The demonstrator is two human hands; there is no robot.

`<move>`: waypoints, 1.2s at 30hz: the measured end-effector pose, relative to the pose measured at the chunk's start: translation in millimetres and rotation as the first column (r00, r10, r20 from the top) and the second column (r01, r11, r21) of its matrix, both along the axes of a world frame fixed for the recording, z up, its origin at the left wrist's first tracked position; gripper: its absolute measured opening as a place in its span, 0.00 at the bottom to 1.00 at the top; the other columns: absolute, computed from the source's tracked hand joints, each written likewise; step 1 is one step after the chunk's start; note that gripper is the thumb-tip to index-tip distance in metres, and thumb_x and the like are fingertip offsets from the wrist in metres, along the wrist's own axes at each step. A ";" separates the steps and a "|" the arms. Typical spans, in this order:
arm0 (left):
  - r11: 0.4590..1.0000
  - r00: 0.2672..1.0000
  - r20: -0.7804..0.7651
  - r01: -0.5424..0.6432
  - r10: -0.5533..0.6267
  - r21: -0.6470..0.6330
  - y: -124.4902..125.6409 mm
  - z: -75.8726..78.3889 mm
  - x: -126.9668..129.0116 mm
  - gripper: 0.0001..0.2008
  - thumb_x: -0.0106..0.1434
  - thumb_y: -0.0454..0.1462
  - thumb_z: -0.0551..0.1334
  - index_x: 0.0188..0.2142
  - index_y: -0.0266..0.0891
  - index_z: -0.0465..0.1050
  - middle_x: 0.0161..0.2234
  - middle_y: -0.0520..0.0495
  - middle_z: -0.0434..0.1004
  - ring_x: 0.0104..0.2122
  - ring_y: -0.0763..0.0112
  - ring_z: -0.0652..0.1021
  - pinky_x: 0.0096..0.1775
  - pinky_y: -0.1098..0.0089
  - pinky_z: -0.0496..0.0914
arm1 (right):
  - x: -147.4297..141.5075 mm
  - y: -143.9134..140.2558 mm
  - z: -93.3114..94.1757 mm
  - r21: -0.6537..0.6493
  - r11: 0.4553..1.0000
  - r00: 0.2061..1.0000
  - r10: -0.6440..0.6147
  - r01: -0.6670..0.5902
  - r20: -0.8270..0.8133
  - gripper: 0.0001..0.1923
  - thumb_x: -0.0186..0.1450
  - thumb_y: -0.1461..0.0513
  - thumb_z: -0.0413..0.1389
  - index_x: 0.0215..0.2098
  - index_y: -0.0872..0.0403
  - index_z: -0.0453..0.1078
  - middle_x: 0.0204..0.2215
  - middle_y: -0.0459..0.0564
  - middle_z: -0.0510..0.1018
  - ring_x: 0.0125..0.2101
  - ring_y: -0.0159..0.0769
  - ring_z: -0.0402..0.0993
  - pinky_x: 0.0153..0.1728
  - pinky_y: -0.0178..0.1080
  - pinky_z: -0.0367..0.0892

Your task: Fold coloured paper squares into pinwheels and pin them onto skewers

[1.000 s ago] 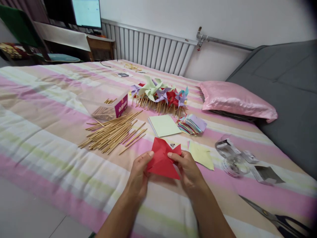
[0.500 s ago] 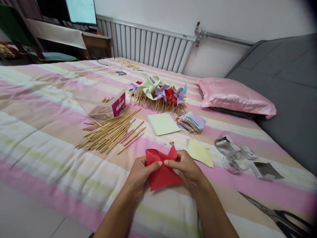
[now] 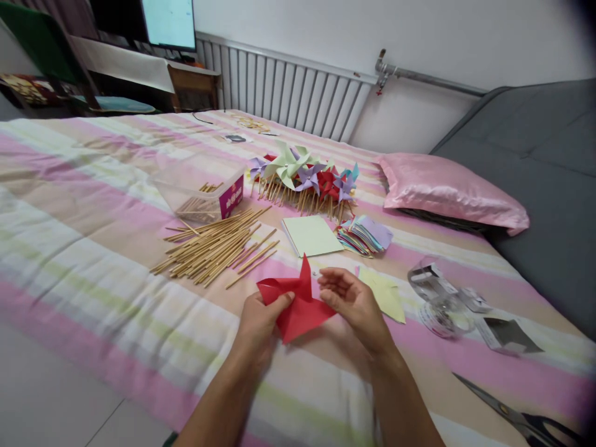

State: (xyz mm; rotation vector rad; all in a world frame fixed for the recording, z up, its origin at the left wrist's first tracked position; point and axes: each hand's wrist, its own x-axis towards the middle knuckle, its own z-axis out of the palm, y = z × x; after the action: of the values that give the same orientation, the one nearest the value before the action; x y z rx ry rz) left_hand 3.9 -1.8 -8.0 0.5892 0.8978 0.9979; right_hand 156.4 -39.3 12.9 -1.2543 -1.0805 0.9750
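My left hand [image 3: 261, 320] pinches a red paper pinwheel [image 3: 302, 313] by its left side, thumb on top near the centre. Some of its corners are bent inward and one point stands up. Just right of the paper is my right hand [image 3: 350, 304], its fingers apart and curved, with nothing visible in them. Beyond that hand lie small shiny fasteners [image 3: 315, 273], partly covered by it. A cut yellow paper sheet [image 3: 384, 295] rests on the bed to the right of my right hand.
Wooden sticks [image 3: 209, 248] lie loose beside a clear plastic box [image 3: 200, 186]. Behind are finished pinwheels [image 3: 307, 174], a pale green paper stack [image 3: 311, 236] and coloured paper pieces [image 3: 365, 234]. Clear containers [image 3: 444, 316] and scissors [image 3: 507, 410] are at right, a pink pillow [image 3: 451, 189] farther back.
My right hand has let go of the red paper and moved slightly right, its fingers opening. The paper's right upper point has sprung up. My left hand still holds it.
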 end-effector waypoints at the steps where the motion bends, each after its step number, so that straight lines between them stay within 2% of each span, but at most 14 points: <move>1: 0.999 0.999 0.002 -0.043 0.043 -0.005 1.5 -0.3 -1.6 0.12 0.45 0.35 0.71 0.29 0.32 0.76 0.25 0.46 0.79 0.24 0.70 0.76 0.29 0.72 0.69 | 1.5 -1.8 2.1 0.068 0.995 0.997 -0.074 0.071 0.039 0.16 0.55 0.59 0.63 0.41 0.51 0.71 0.34 0.47 0.75 0.36 0.32 0.71 0.38 0.34 0.65; 3: 0.993 0.994 0.016 -0.111 0.111 -0.029 4.1 -0.2 -5.4 0.12 0.45 0.35 0.71 0.30 0.32 0.75 0.26 0.46 0.79 0.24 0.70 0.76 0.28 0.72 0.69 | 3.5 -6.8 7.0 0.176 0.972 0.979 -0.174 0.154 0.106 0.11 0.58 0.61 0.61 0.39 0.50 0.71 0.29 0.43 0.73 0.31 0.29 0.70 0.33 0.31 0.65; 4: 0.989 0.990 0.030 -0.139 0.141 -0.043 5.2 0.5 -7.3 0.13 0.45 0.35 0.71 0.30 0.32 0.75 0.26 0.46 0.79 0.24 0.70 0.76 0.28 0.73 0.69 | 3.8 -9.6 9.5 0.199 0.970 0.974 -0.172 0.141 0.147 0.08 0.59 0.62 0.60 0.38 0.50 0.71 0.25 0.42 0.72 0.27 0.27 0.69 0.30 0.29 0.64; 5: 0.985 0.985 0.043 -0.162 0.164 -0.058 5.9 1.5 -9.1 0.13 0.44 0.35 0.72 0.30 0.32 0.75 0.25 0.46 0.79 0.24 0.71 0.76 0.27 0.73 0.69 | 3.6 -12.3 11.8 0.188 0.979 0.973 -0.115 0.077 0.198 0.07 0.59 0.63 0.59 0.37 0.50 0.72 0.22 0.40 0.72 0.23 0.26 0.68 0.27 0.29 0.63; 7: 0.980 0.980 0.068 -0.181 0.186 -0.077 6.7 4.0 -11.7 0.12 0.43 0.34 0.72 0.29 0.31 0.75 0.25 0.46 0.79 0.24 0.71 0.76 0.27 0.74 0.69 | 1.6 -16.0 14.8 0.079 0.983 0.943 0.131 -0.163 0.304 0.10 0.60 0.65 0.58 0.40 0.49 0.73 0.21 0.41 0.75 0.21 0.27 0.70 0.24 0.29 0.64; 9: 0.981 0.979 0.095 -0.176 0.183 -0.079 6.5 6.2 -13.1 0.12 0.43 0.33 0.71 0.28 0.31 0.75 0.25 0.46 0.79 0.24 0.71 0.76 0.29 0.73 0.70 | -2.2 -16.5 14.6 -0.036 0.932 0.861 0.347 -0.360 0.372 0.16 0.60 0.66 0.57 0.46 0.48 0.72 0.27 0.45 0.80 0.26 0.30 0.75 0.28 0.31 0.67; 11: 0.985 0.981 0.112 -0.153 0.161 -0.079 6.0 7.2 -13.7 0.11 0.44 0.33 0.71 0.28 0.31 0.75 0.26 0.45 0.79 0.25 0.70 0.77 0.30 0.72 0.71 | -7.1 -14.2 11.0 -0.078 0.908 0.811 0.404 -0.412 0.423 0.19 0.60 0.68 0.56 0.48 0.47 0.72 0.34 0.46 0.82 0.32 0.33 0.77 0.34 0.33 0.69; 15: 0.990 0.985 0.113 -0.119 0.127 -0.075 5.3 6.2 -13.3 0.10 0.45 0.33 0.70 0.28 0.31 0.75 0.26 0.44 0.80 0.26 0.68 0.77 0.30 0.71 0.70 | -16.1 -7.1 -0.1 -0.032 0.942 0.833 0.312 -0.335 0.457 0.14 0.59 0.68 0.57 0.41 0.48 0.77 0.37 0.46 0.82 0.34 0.34 0.78 0.37 0.34 0.70; 18: 0.993 0.987 0.111 -0.108 0.114 -0.054 4.8 4.9 -12.2 0.09 0.45 0.33 0.70 0.27 0.31 0.75 0.25 0.44 0.79 0.25 0.69 0.77 0.29 0.72 0.70 | -21.1 -3.8 -4.9 0.003 0.960 0.864 0.250 -0.279 0.437 0.08 0.58 0.66 0.59 0.35 0.50 0.78 0.32 0.46 0.83 0.32 0.34 0.78 0.36 0.34 0.70; 21: 0.994 0.987 0.121 -0.107 0.110 -0.032 4.0 4.2 -10.3 0.08 0.46 0.33 0.70 0.26 0.32 0.75 0.24 0.46 0.78 0.24 0.70 0.76 0.29 0.72 0.70 | -27.1 -2.4 -5.6 0.006 0.981 0.904 0.177 -0.194 0.390 0.04 0.57 0.61 0.61 0.29 0.52 0.78 0.27 0.47 0.82 0.28 0.34 0.77 0.31 0.33 0.70; 25: 0.992 0.988 0.092 -0.124 0.126 -0.021 2.3 3.5 -7.6 0.08 0.46 0.35 0.70 0.25 0.33 0.75 0.21 0.48 0.77 0.22 0.72 0.74 0.28 0.72 0.69 | -36.0 -1.5 -6.3 -0.021 0.999 0.960 0.044 -0.039 0.276 0.07 0.57 0.58 0.61 0.26 0.54 0.76 0.24 0.48 0.80 0.25 0.34 0.75 0.28 0.33 0.68; 29: 0.992 0.991 0.058 -0.125 0.124 0.005 -0.1 3.6 -4.9 0.08 0.46 0.35 0.70 0.25 0.32 0.76 0.21 0.47 0.77 0.22 0.72 0.74 0.28 0.73 0.69 | -40.2 -1.1 -9.7 -0.049 0.998 0.973 -0.035 0.047 0.227 0.10 0.57 0.56 0.61 0.27 0.54 0.76 0.26 0.50 0.79 0.26 0.35 0.74 0.30 0.35 0.69; 33: 0.993 0.993 0.041 -0.115 0.114 0.017 -1.8 4.8 -2.6 0.08 0.46 0.34 0.71 0.26 0.32 0.78 0.22 0.47 0.79 0.23 0.72 0.76 0.29 0.74 0.69 | -38.6 -0.1 -13.5 -0.050 0.991 0.970 -0.108 0.121 0.218 0.12 0.57 0.54 0.60 0.27 0.55 0.76 0.35 0.54 0.78 0.33 0.38 0.75 0.32 0.37 0.69; 36: 0.994 0.994 0.047 -0.101 0.099 0.032 -2.3 5.5 -2.3 0.08 0.46 0.34 0.71 0.28 0.33 0.79 0.24 0.46 0.80 0.25 0.71 0.77 0.30 0.74 0.70 | -36.7 1.1 -14.9 -0.045 0.985 0.966 -0.153 0.166 0.207 0.13 0.57 0.53 0.60 0.26 0.55 0.76 0.37 0.55 0.77 0.38 0.41 0.74 0.35 0.37 0.69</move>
State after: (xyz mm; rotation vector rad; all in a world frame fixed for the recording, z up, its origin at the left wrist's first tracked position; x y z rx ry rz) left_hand 1.6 -4.1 -2.5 0.5530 0.8783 1.1149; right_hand 119.6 -38.2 -2.0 -1.4932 -1.0932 0.7751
